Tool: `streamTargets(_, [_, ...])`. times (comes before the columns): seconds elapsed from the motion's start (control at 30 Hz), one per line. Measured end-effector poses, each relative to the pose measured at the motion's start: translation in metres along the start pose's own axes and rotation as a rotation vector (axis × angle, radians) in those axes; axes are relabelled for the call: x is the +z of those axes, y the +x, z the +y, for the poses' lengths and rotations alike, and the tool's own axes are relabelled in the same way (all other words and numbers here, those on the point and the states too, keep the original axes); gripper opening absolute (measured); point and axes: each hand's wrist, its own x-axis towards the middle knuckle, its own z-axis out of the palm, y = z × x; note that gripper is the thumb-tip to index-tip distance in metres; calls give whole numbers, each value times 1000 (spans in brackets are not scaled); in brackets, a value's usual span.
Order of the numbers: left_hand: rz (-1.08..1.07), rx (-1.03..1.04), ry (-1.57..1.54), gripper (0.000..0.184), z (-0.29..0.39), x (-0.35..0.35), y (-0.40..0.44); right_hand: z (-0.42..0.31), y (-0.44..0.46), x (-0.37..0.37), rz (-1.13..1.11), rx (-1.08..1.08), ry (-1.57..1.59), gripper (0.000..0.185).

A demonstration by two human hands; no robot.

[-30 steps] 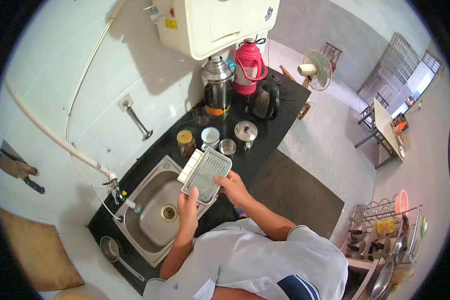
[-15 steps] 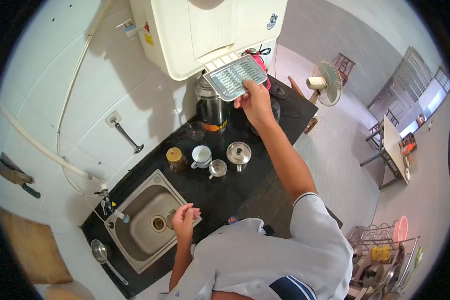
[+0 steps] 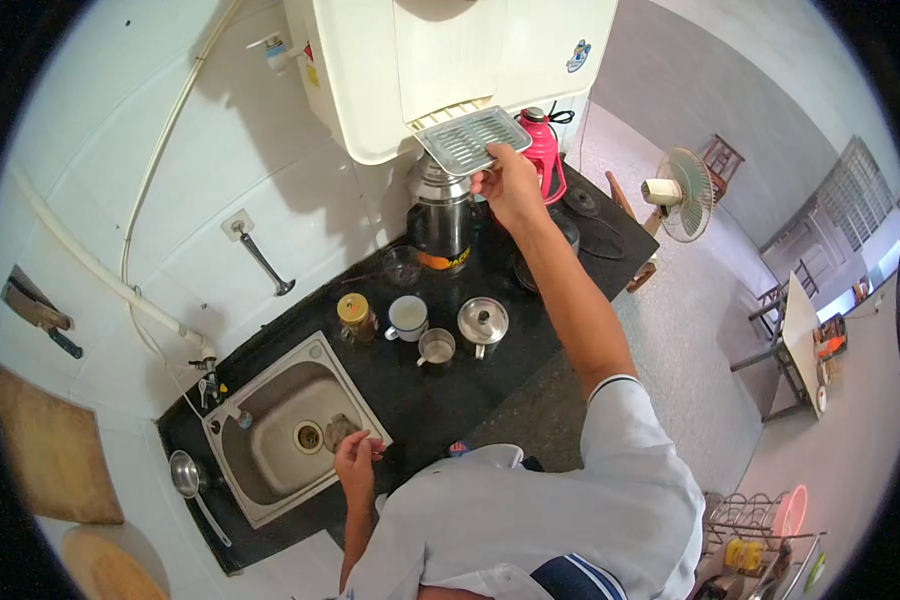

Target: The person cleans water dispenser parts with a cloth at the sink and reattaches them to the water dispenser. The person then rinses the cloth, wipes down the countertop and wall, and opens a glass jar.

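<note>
My right hand (image 3: 510,188) grips the near edge of a shallow ribbed tray (image 3: 473,138). The tray's far side meets the slot at the bottom of a cream wall-mounted cabinet (image 3: 355,85), above a steel flask (image 3: 438,215). My left hand (image 3: 356,458) hangs over the right edge of the steel sink (image 3: 270,437), its fingers bent and slightly apart. A grey-brown lump (image 3: 341,432) lies in the sink just beyond those fingers.
A gold-lidded jar (image 3: 356,316), a white mug (image 3: 408,317), a small metal cup (image 3: 436,346) and a lidded pot (image 3: 483,321) stand on the black counter. Behind are a red flask (image 3: 543,155) and a fan (image 3: 682,193). A ladle (image 3: 186,474) lies left of the sink.
The tray has risen from over the sink to the cabinet and its far side now sits at the slot. My left hand let go of it and moved down to the sink.
</note>
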Motion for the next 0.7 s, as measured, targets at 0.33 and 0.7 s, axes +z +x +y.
streamTargets(0.33, [-30,47,38,17,-2,5,9,-16,18,-5,-35,112,-76,17])
streamTargets(0.7, [-46,-9,23,16,5,8,16,-24,30,11,-53,177,-108,20])
